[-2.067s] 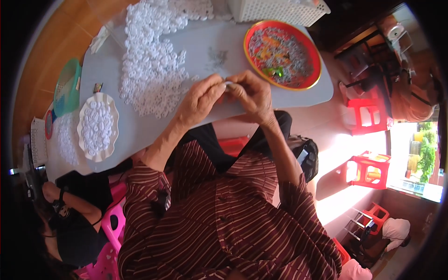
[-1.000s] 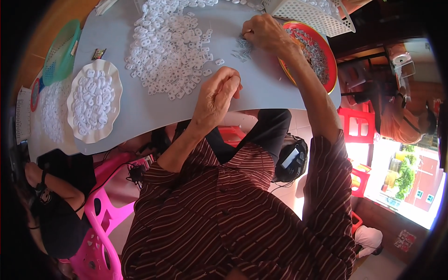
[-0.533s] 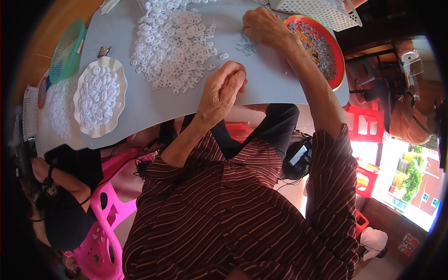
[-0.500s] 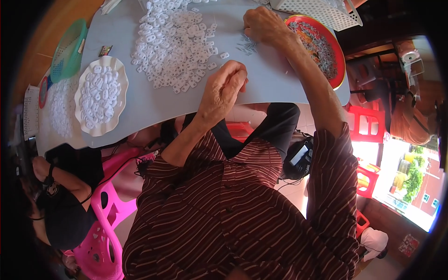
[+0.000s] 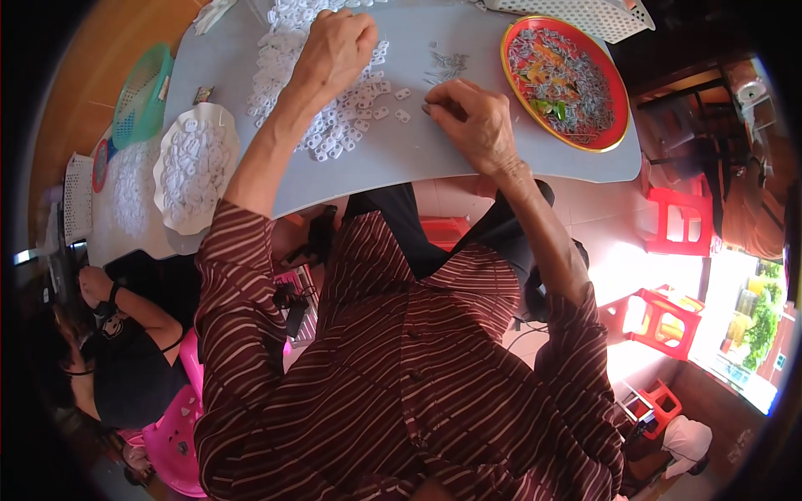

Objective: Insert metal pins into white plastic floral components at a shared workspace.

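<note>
My left hand reaches over a pile of small white plastic pieces with holes. Its fingers are curled closed, and whatever they hold is hidden behind the hand. My right hand hovers above the grey table right of the pile, thumb and fingertips brought together. Something tiny and dark may show at the fingertips, too small to name. Just beyond it lies a little heap of thin grey metal pins. Many more such pins fill a red plate with a gold rim to the right.
A scalloped white dish of white pieces stands left on the grey table. Beside it are more white pieces and a green basket. A white perforated basket stands far right. Another person sits at left.
My left hand has moved away and left to the white pile. My right hand has come back from beside the red plate to the nearer side of the small pin heap.
</note>
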A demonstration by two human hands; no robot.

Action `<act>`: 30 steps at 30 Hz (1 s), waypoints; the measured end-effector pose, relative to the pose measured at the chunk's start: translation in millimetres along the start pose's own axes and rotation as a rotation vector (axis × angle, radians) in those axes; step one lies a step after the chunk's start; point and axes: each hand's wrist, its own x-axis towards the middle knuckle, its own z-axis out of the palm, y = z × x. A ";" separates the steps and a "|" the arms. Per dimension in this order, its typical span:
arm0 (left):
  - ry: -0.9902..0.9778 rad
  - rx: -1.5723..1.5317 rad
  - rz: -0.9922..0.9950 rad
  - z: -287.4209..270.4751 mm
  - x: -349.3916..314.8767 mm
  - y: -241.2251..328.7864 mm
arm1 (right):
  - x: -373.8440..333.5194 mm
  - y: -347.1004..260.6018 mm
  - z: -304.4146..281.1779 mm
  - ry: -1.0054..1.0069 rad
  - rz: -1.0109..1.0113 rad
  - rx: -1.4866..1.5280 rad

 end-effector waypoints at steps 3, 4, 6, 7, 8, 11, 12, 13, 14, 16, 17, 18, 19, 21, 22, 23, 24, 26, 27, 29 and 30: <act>-0.161 0.100 -0.027 19.8 6.4 -12.5 | -4.6 1.6 3.6 0.051 0.064 0.106; -0.248 0.139 -0.031 23.3 7.8 -13.0 | -6.2 2.2 3.7 0.068 0.101 0.148; -0.248 0.139 -0.016 25.0 11.7 -11.7 | -5.5 2.4 3.5 0.078 0.082 0.160; -0.240 0.142 -0.013 25.4 14.0 -10.1 | -5.4 3.2 3.0 0.078 0.054 0.171; -0.245 0.138 -0.004 28.5 15.4 -10.4 | -6.3 4.6 2.9 0.086 0.061 0.168; -0.297 0.112 -0.039 36.5 17.4 -17.7 | -5.4 5.5 2.8 0.042 0.061 0.210; -0.251 0.107 0.026 39.6 16.8 -19.5 | -5.8 5.3 2.8 0.037 0.085 0.256; -0.204 0.102 0.090 42.0 15.4 -21.7 | -6.1 4.9 2.9 0.032 0.109 0.302; -0.204 0.104 0.086 43.8 13.4 -24.2 | -6.5 3.3 2.7 0.028 0.108 0.304; -0.167 0.078 0.127 44.2 13.2 -23.2 | -6.4 -0.2 0.3 -0.006 0.176 0.348; -0.166 0.079 0.124 43.5 11.5 -23.1 | -6.1 -0.7 -0.2 -0.009 0.175 0.348; -0.159 0.013 0.098 39.2 11.0 -19.0 | -5.8 -1.1 -1.6 -0.026 0.226 0.392; -0.155 -0.054 0.073 33.0 10.0 -11.5 | -6.9 -1.2 -1.6 -0.043 0.280 0.437; -0.215 -0.260 -0.136 16.9 9.8 11.2 | -8.5 4.5 1.3 0.023 0.279 0.530; -0.273 -0.458 -0.349 10.2 7.3 22.7 | -8.2 6.6 2.6 0.087 0.272 0.628; -0.276 -0.461 -0.350 9.8 1.6 29.6 | -7.9 8.0 2.5 0.088 0.275 0.627; -0.184 -0.696 -0.409 10.3 -5.3 35.1 | -7.0 8.0 2.1 0.103 0.278 0.635; -0.089 -0.932 -0.470 14.1 -17.2 48.2 | -6.1 9.6 2.5 0.116 0.285 0.641; -0.042 -1.124 -0.539 17.5 -22.1 57.0 | -6.6 10.3 2.6 0.122 0.274 0.635; 0.011 -1.363 -0.633 21.6 -28.7 68.8 | -7.6 10.9 2.3 0.129 0.269 0.624; 0.012 -1.364 -0.638 21.4 -32.2 72.7 | -6.2 9.6 3.5 0.132 0.278 0.607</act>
